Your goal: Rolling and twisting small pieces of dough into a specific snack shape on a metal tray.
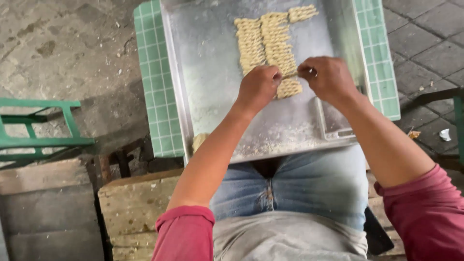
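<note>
Left hand [258, 87], pale twisted dough strips [270, 46], floured tray [212, 72]

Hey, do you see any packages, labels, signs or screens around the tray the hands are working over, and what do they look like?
None: no package, label, sign or screen shows.
Metal tray: rectangular, silver, floury, on a green-and-white checked surface.
Twisted dough pieces: pale yellow, in rows on the tray.
Left hand and right hand: pinching at the nearest piece.
White scrap: crumpled, on the paving at right; too small to identify.
</note>
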